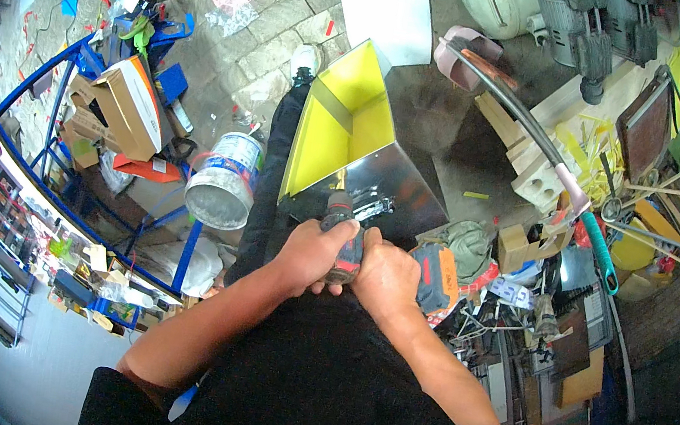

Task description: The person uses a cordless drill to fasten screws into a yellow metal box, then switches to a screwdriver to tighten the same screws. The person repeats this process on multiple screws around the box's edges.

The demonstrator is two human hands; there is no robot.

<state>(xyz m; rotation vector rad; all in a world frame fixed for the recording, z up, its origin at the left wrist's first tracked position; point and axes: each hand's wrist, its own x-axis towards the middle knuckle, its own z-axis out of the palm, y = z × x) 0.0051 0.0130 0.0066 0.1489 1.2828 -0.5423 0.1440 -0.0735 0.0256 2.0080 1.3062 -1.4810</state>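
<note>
Both hands are closed around a dark power drill (347,253) with red parts, held close to my body. My left hand (306,253) wraps its left side, with the thumb along the top. My right hand (388,273) is a fist pressed against its right side; its grip is partly hidden. Beyond the hands a sheet-metal box (378,187) lies tilted, shiny outside and yellow inside, its open side facing up and away. The drill's chuck overlaps the near metal face; I cannot tell if it touches. A grey and orange block (435,278) sits right of my right hand.
A white bucket (224,183) stands to the left, near a blue metal frame (188,256) and cardboard boxes (133,109). At the right are a curved hose (535,123), wood scraps (536,175) and cluttered tools. A white sheet (382,5) lies beyond the box.
</note>
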